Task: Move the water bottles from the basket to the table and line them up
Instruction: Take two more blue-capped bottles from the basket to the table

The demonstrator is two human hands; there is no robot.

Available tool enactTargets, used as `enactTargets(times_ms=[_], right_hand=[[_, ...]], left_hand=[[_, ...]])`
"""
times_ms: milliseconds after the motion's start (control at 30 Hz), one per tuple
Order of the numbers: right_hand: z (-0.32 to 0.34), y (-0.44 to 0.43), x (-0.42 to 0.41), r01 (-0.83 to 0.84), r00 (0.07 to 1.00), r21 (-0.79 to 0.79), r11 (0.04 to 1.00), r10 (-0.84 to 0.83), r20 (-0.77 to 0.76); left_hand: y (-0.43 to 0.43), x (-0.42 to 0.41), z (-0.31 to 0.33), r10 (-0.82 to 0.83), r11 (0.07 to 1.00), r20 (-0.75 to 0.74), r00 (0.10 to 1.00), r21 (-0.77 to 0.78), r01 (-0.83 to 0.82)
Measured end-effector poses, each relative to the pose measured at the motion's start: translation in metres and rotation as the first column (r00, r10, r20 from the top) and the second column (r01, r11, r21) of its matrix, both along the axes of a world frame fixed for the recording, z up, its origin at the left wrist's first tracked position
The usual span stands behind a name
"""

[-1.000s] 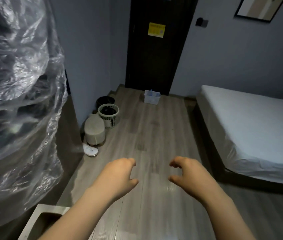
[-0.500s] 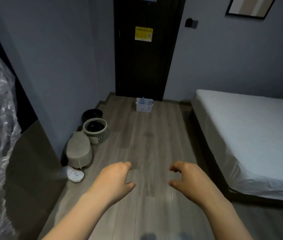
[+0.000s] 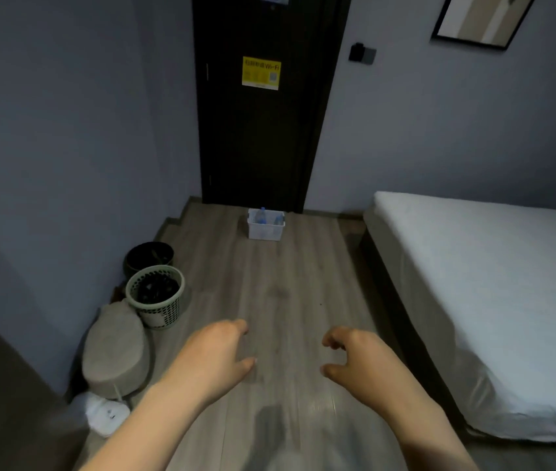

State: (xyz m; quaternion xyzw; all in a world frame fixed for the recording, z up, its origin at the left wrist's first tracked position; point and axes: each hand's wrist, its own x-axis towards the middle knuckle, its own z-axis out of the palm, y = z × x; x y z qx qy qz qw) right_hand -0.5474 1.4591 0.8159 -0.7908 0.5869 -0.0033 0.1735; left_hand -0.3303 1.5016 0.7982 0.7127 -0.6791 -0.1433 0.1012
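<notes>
Basket: small white plastic basket [image 3: 266, 228] on the floor by the dark door [image 3: 263, 130], blue-capped clear water bottles [image 3: 262, 215] upright inside
Hands: left hand [image 3: 217, 356] and right hand [image 3: 359, 360] loosely curled, empty, raised probably for the fetch

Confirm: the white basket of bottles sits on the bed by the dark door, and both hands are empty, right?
No: the head view shows the white basket of bottles on the floor by the dark door, not on the bed. The left hand and right hand are empty.
</notes>
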Motion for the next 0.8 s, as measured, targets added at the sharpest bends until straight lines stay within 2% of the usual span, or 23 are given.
enactTargets(times_ms=[133, 333, 533, 800], right_hand=[[-0.002, -0.054, 0.025, 0.008, 1.0, 0.003, 1.0, -0.008, 0.017], [-0.011, -0.14, 0.056, 0.031, 0.999, 0.101, 0.994, -0.032, 0.01], [-0.021, -0.242, 0.074, -0.03, 0.999, 0.042, 0.999, 0.03, 0.016], [-0.015, -0.388, 0.088, -0.054, 0.998, 0.063, 0.997, 0.053, 0.023]], left_hand=[[-0.055, 0.024, -0.003, -0.024, 0.999, -0.018, 1.0, 0.024, 0.024], [-0.133, 0.052, -0.01, -0.045, 0.998, -0.052, 0.998, 0.049, 0.048], [-0.235, 0.073, -0.015, -0.02, 0.998, -0.027, 0.999, 0.058, 0.021], [-0.376, 0.086, -0.001, -0.001, 0.996, 0.003, 1.0, 0.086, 0.001]])
